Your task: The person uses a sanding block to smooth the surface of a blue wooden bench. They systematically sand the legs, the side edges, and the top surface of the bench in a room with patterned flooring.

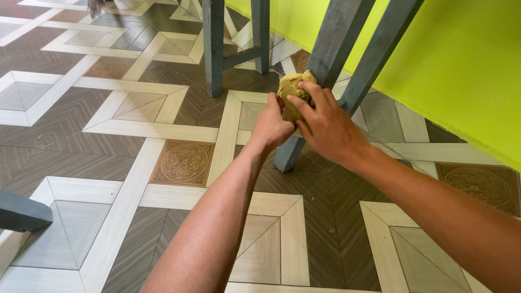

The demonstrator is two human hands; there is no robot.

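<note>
A yellowish-brown sponge, worn and lumpy, sits pressed against the grey-blue wooden table leg, between both hands and partly hidden by them. The right hand curls over its near side, fingers spread across the top and front, closed around it in a loose but full grip. The left hand comes in just beside the right, its fingers tucked under and behind the sponge; how tightly they close cannot be seen from here, though they touch it.

The leg slants up away from the hands to the table, which is covered by a bright lime-green cloth hanging to the right of the right hand. A second slanted leg runs just beyond the fingers, and two straighter legs stand further off, past the left hand.

As I judge it, rubbing this leg well calls for keeping the sponge flat on the wood, pressing evenly with the right hand while the left steadies it, and following the slant of the leg rather than cutting across it.

Below the hands lies a patterned tile floor of brown and cream panels.
</note>
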